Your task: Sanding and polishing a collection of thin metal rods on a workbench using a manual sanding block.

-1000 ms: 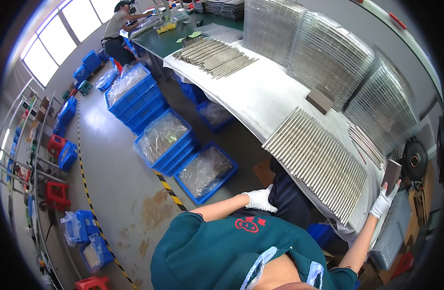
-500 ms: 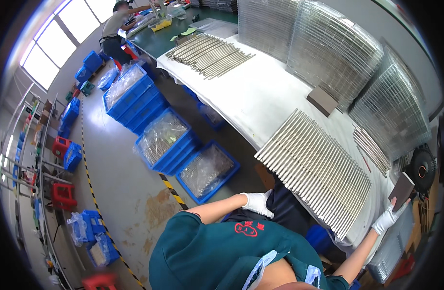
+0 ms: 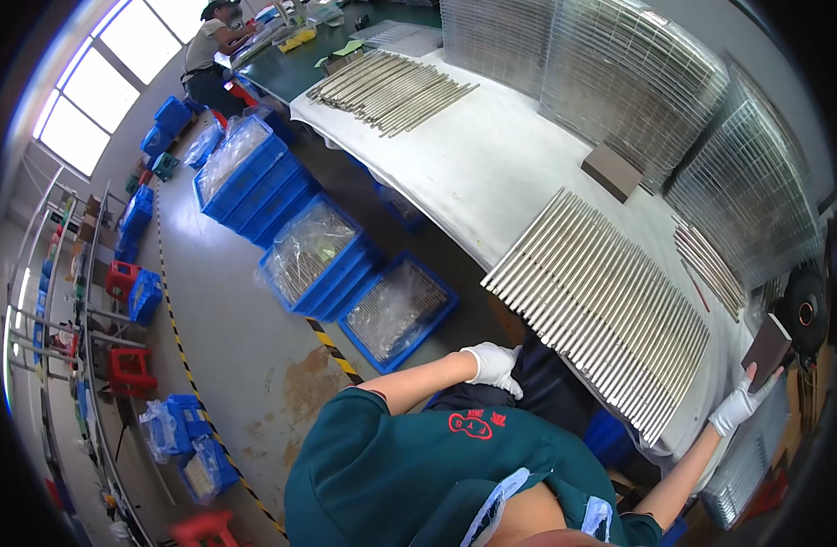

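At the right end of the table my right hand (image 3: pixel 734 407), in a white glove with bare fingertips, is closed on a dark grey-brown flat block (image 3: pixel 768 342). The block stands tilted up above the table's edge. My left hand (image 3: pixel 494 367), also gloved, rests on my dark trousers by the table's near edge; its fingers lie loosely over the cloth, with nothing seen in them. Between the hands, a wide row of shiny metal rods (image 3: pixel 605 314) lies side by side on the white-covered table (image 3: pixel 491 173).
A second brown block (image 3: pixel 612 171) lies behind the rods, with a few loose rods (image 3: pixel 710 266) to its right. Stacked clear trays (image 3: pixel 632 77) line the back. More rods (image 3: pixel 391 91) lie at the far left. Blue crates (image 3: pixel 398 313) stand on the floor; a black fan-like device (image 3: pixel 806 314) is at far right.
The view has shifted slightly. My right hand still holds the block, and my left hand stays on my lap. The person at the far table has drawn an outstretched arm in.
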Available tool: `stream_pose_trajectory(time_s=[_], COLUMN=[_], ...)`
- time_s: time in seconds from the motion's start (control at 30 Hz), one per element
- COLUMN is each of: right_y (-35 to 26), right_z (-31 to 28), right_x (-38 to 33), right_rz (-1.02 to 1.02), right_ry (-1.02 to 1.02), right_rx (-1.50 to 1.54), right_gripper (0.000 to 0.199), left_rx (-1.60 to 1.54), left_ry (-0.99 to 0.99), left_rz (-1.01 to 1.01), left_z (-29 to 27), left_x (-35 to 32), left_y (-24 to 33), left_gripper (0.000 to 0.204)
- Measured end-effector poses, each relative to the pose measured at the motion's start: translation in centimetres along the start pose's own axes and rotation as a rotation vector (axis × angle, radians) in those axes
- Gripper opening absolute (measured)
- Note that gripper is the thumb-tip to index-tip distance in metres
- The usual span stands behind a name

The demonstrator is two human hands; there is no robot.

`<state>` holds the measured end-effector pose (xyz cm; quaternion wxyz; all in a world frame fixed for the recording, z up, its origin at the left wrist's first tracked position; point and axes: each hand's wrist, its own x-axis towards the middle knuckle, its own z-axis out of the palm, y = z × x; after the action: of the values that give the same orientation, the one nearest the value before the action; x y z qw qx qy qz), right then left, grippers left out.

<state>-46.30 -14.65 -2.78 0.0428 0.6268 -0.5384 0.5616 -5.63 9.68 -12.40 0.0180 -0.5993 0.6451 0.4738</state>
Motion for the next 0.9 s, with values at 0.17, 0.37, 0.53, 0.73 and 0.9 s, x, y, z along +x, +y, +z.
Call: stream_pose_trajectory(time_s=[0.17, 0.37, 0.53, 0.73, 0.9], right_y=[-0.5, 0.0, 0.5, 0.9, 0.9], right_z=[-0.2, -0.4, -0.5, -0.5, -0.6], right_x=[0.1, 0.2, 0.4, 0.3, 0.2], right_rz=[0.023, 0.038, -0.055, -0.062, -0.035], right_ry=[0.000, 0.002, 0.010, 0.014, 0.022], right_rx=[-0.016, 0.029, -0.007, -0.028, -0.036], right_gripper=[0.061, 0.060, 0.059, 0.059, 0.059], left_rx=[-0.080, -0.168, -0.151, -0.117, -0.112], left_ry=[0.166, 0.121, 0.034, 0.019, 0.018], left_rz=[-0.036, -0.037, -0.086, -0.066, -0.083], left_z=[1.4, 0.6, 0.1, 0.1, 0.5], left_x=[-0.8, -0.3, 0.5, 0.7, 0.7], left_y=[0.0, 0.3, 0.4, 0.2, 0.0], left_gripper=[0.107, 0.109, 0.111, 0.113, 0.111])
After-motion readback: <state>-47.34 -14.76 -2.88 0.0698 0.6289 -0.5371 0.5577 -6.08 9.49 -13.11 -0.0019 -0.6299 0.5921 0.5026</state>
